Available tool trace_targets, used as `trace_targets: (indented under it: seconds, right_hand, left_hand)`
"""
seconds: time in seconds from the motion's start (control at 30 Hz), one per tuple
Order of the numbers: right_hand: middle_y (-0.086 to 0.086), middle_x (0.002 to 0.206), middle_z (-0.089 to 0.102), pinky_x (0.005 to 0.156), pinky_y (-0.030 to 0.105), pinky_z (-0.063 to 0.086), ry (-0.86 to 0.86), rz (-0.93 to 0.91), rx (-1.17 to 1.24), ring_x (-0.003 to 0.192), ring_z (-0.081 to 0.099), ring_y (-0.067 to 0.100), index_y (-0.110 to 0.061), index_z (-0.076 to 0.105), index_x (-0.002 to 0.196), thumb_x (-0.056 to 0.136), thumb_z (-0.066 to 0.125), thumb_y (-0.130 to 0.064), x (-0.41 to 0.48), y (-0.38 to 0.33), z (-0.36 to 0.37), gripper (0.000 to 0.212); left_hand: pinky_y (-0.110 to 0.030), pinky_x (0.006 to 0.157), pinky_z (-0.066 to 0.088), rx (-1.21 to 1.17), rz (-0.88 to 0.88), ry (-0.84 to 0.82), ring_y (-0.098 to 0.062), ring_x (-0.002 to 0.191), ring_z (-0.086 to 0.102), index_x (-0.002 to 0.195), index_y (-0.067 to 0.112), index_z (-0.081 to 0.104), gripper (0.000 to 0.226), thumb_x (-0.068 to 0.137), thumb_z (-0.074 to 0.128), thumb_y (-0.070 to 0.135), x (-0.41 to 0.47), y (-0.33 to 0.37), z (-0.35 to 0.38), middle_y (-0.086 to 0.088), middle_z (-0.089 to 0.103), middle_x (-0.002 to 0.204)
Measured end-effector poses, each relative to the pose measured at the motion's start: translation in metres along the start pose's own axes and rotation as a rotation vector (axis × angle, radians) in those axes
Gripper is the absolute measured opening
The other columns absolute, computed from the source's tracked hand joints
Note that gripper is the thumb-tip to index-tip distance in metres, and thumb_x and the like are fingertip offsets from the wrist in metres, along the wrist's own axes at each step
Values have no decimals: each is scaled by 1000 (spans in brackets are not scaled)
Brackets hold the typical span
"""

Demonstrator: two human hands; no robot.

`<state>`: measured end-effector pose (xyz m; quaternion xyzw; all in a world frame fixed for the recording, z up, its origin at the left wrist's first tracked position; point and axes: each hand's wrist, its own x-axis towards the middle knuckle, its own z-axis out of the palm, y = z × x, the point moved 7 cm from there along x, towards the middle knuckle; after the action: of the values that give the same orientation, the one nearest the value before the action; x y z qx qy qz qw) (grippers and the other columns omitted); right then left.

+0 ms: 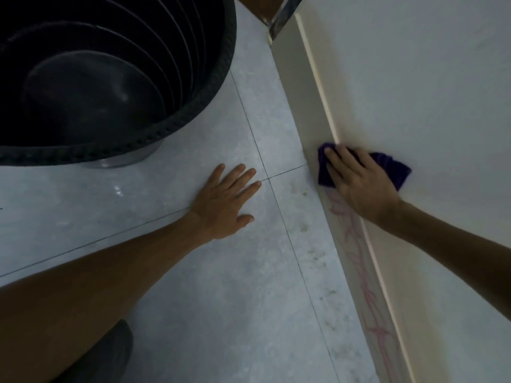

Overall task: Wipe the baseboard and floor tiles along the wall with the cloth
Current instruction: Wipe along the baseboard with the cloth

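Observation:
A cream baseboard (309,87) runs diagonally along the white wall, from the top middle to the bottom right. My right hand (359,183) presses a purple cloth (390,167) flat against the baseboard's upper edge. Below that hand, red scribble marks (367,294) cover the baseboard face. My left hand (226,200) lies flat on the grey floor tiles (215,286), fingers spread, holding nothing. Brownish dirt specks (312,252) dot the tiles close to the baseboard.
A large black ribbed bucket (210,87) stands on the floor at the upper left, close to my left hand. A metal strip and brown wood (279,20) meet the baseboard's far end. A dark rounded object (110,352) sits at the bottom left.

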<state>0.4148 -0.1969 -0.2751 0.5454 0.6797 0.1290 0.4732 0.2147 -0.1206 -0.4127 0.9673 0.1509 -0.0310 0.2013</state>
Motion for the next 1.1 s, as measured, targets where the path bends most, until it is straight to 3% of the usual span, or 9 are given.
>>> trace_targets:
  seconds: [0.1, 0.23, 0.33, 0.4, 0.57, 0.7, 0.9, 1.0, 1.1]
  right_hand:
    - [25, 164, 25, 122, 55, 22, 6, 90, 41, 150, 24, 43, 5, 42, 149, 97, 59, -15, 40, 6, -9, 58]
    - [25, 165, 21, 123, 54, 21, -91, -64, -14, 151, 21, 44, 3, 40, 152, 100, 55, -24, 1, -50, 24, 60]
    - [24, 155, 44, 115, 52, 35, -232, -207, 27, 142, 41, 43, -1, 59, 139, 90, 71, -20, -55, -67, 36, 54]
    - [24, 143, 57, 106, 53, 44, -220, -222, 59, 130, 53, 43, 2, 69, 125, 76, 85, -13, -57, -46, 23, 54]
    - [25, 148, 49, 107, 51, 39, -42, -135, -45, 131, 46, 42, 3, 66, 129, 89, 64, -12, 26, 21, -18, 42]
    - [22, 154, 41, 108, 48, 37, -1, -92, -38, 134, 40, 40, 0, 62, 133, 98, 47, -17, 86, 11, -31, 42]
    - [23, 152, 41, 117, 51, 28, -137, -225, 37, 138, 37, 41, -1, 57, 138, 100, 46, -21, 5, -57, 21, 44]
    - [19, 147, 50, 113, 50, 37, -192, -226, 106, 136, 43, 39, -5, 61, 137, 97, 57, -22, -48, -64, 23, 43]
    - [18, 143, 53, 105, 49, 42, -123, -188, 91, 130, 47, 39, -5, 61, 137, 96, 58, -21, -42, -31, -1, 44]
  left_hand:
    - [-52, 125, -1, 8, -12, 25, -23, 156, -5, 159, 28, 6, 80, 94, 27, 69, 3, -11, -8, -2, -3, 169]
    - [-52, 125, -1, 6, 18, 17, -23, 156, -4, 159, 28, 8, 80, 93, 28, 69, -4, -5, 4, -2, -1, 169]
    - [-53, 125, -1, 32, 5, 23, -24, 156, -5, 159, 27, 7, 81, 94, 27, 69, -5, -13, 4, -3, -3, 169]
    - [-54, 125, -1, 34, -32, 17, -25, 156, -7, 159, 26, 5, 81, 94, 29, 68, -1, -15, 3, -4, -5, 169]
    - [-54, 124, -2, -2, -78, -46, -26, 155, -10, 159, 26, 2, 83, 94, 37, 65, 0, -4, 0, -4, -9, 169]
    - [-54, 125, -1, -52, -83, -71, -25, 155, -11, 159, 26, 1, 82, 95, 36, 63, -13, -6, 5, -4, -10, 169]
    - [-54, 124, 0, -28, -105, -138, -26, 156, -9, 159, 25, 3, 81, 96, 41, 58, -14, 2, 5, -4, -9, 169]
    - [-53, 124, 0, 9, -168, -177, -29, 155, -12, 159, 21, 2, 85, 95, 45, 56, -23, -1, 5, -7, -12, 168]
    - [-53, 124, 2, 23, -196, -192, -31, 155, -13, 159, 19, 0, 89, 94, 48, 56, -25, 4, -5, -9, -14, 168]
